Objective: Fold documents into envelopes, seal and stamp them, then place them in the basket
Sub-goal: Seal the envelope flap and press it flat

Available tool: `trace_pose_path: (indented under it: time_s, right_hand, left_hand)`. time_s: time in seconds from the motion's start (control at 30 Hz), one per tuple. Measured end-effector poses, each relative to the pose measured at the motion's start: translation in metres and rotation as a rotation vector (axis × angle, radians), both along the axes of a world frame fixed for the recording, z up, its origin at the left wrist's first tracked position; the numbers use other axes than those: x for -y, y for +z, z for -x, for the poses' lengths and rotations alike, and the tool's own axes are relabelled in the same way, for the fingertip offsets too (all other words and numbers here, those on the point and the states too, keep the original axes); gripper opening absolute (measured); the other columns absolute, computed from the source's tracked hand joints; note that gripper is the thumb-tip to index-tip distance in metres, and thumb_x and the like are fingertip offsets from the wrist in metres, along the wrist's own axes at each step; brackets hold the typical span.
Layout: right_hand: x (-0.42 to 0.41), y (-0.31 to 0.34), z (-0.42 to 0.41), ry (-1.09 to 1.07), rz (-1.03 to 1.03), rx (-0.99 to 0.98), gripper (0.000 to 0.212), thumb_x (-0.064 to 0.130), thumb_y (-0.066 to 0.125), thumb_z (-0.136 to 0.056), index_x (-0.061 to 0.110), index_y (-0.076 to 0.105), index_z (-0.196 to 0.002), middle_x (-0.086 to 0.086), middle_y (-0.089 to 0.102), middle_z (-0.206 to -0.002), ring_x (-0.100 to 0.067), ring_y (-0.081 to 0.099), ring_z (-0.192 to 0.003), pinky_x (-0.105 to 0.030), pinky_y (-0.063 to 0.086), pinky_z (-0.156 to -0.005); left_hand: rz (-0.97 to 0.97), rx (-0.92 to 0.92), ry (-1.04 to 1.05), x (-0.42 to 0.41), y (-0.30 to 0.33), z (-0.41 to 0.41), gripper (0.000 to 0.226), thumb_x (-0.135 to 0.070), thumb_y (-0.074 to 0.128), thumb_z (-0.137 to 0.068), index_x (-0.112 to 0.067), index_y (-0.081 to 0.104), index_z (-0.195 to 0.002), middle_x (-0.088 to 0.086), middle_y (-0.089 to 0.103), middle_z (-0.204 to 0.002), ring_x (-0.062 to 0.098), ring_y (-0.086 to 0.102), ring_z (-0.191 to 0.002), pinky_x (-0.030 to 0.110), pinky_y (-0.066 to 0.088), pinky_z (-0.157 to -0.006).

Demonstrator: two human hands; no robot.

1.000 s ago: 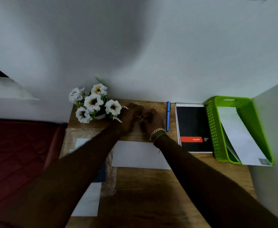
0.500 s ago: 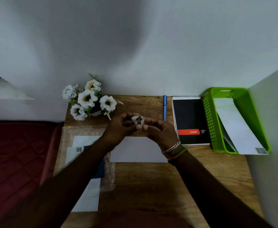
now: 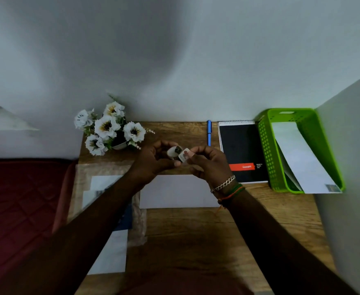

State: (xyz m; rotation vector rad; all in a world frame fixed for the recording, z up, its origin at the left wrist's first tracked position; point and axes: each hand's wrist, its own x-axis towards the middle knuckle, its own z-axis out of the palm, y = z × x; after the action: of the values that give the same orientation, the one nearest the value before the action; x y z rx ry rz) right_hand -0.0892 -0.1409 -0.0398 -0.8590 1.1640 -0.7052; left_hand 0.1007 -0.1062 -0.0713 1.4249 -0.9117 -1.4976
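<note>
Above the desk, my left hand [image 3: 153,159] grips a small white roll of stamps [image 3: 173,151]. My right hand [image 3: 210,165] pinches the stamp [image 3: 185,156] at the roll's loose end, pulled out to the right. A white envelope [image 3: 174,192] lies flat on the wooden desk [image 3: 217,231] just below both hands. The green basket [image 3: 268,150] stands at the right edge with white envelopes [image 3: 302,158] leaning inside, one showing a stamp at its lower corner.
A pot of white flowers [image 3: 108,128] stands at the back left. A blue pen [image 3: 209,133] and a black spiral pad [image 3: 241,150] lie beside the basket. A clear packet with white sheets [image 3: 108,209] lies at the left, beside a red quilted surface [image 3: 19,201].
Both hands came back from the rear of the desk holding the stamp roll. My right hand has drawn one stamp out to the right.
</note>
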Motion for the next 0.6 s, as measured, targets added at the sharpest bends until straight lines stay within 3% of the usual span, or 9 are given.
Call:
trace_pose_path:
  time_s: [0.13, 0.2, 0.3, 0.37, 0.43, 0.5, 0.6]
  right_hand:
    - [0.003, 0.0, 0.007, -0.071, -0.011, -0.028, 0.013, 0.011, 0.067, -0.091, 0.006, 0.066, -0.104, -0.013, 0.073, -0.097, -0.019, 0.066, -0.085, -0.027, 0.051, -0.061]
    - [0.003, 0.002, 0.012, -0.106, -0.006, -0.039, 0.016, 0.009, 0.068, -0.09, 0.003, 0.066, -0.105, -0.011, 0.074, -0.091, -0.015, 0.068, -0.078, -0.028, 0.05, -0.06]
    - [0.003, 0.0, 0.02, -0.123, 0.022, -0.07, 0.011, 0.006, 0.071, -0.088, 0.007, 0.067, -0.098, -0.006, 0.074, -0.082, -0.01, 0.068, -0.071, -0.027, 0.05, -0.058]
    - [0.001, -0.005, 0.027, -0.125, 0.063, -0.123, 0.012, 0.004, 0.072, -0.086, 0.009, 0.067, -0.096, -0.007, 0.074, -0.083, -0.01, 0.069, -0.071, -0.025, 0.051, -0.056]
    - [-0.001, -0.012, 0.037, -0.101, 0.136, -0.224, 0.015, 0.005, 0.074, -0.085, 0.01, 0.068, -0.098, -0.011, 0.073, -0.086, -0.012, 0.068, -0.072, -0.022, 0.05, -0.052]
    - [-0.005, -0.021, 0.051, -0.06, 0.194, -0.316, 0.012, 0.008, 0.075, -0.085, 0.012, 0.071, -0.096, -0.01, 0.072, -0.086, -0.011, 0.066, -0.07, -0.019, 0.049, -0.052]
    - [-0.019, -0.039, 0.071, -0.005, 0.196, -0.429, 0.003, 0.013, 0.076, -0.085, 0.012, 0.074, -0.087, -0.003, 0.072, -0.076, -0.009, 0.064, -0.066, -0.019, 0.049, -0.055]
  left_hand:
    - [0.066, 0.231, 0.054, 0.017, -0.013, -0.001, 0.053, 0.006, 0.086, -0.069, -0.004, 0.064, -0.116, -0.002, 0.07, -0.111, 0.0, 0.069, -0.098, 0.016, 0.055, -0.078]
    - [0.107, 0.353, 0.087, 0.029, -0.026, -0.003, 0.052, 0.001, 0.088, -0.069, -0.007, 0.064, -0.114, -0.003, 0.069, -0.11, 0.002, 0.067, -0.099, 0.014, 0.053, -0.083]
    - [0.161, 0.492, 0.153, 0.051, -0.04, -0.002, 0.043, 0.003, 0.085, -0.073, -0.004, 0.062, -0.109, -0.006, 0.064, -0.099, 0.008, 0.062, -0.09, 0.009, 0.046, -0.077]
    - [0.16, 0.64, 0.156, 0.06, -0.047, -0.001, 0.044, 0.0, 0.082, -0.075, -0.008, 0.061, -0.113, -0.005, 0.063, -0.101, 0.015, 0.061, -0.094, 0.006, 0.038, -0.072]
    - [0.131, 0.762, 0.121, 0.061, -0.055, -0.002, 0.055, -0.009, 0.082, -0.077, -0.01, 0.057, -0.126, -0.001, 0.064, -0.114, 0.021, 0.061, -0.108, 0.013, 0.04, -0.083]
    - [0.144, 0.88, 0.109, 0.052, -0.059, 0.005, 0.075, -0.023, 0.081, -0.078, -0.016, 0.046, -0.144, 0.007, 0.058, -0.137, 0.028, 0.053, -0.128, 0.033, 0.042, -0.105]
    - [0.21, 1.033, 0.025, 0.012, -0.057, 0.035, 0.079, -0.036, 0.076, -0.085, -0.014, 0.038, -0.151, 0.013, 0.042, -0.153, 0.034, 0.037, -0.141, 0.049, 0.032, -0.115]
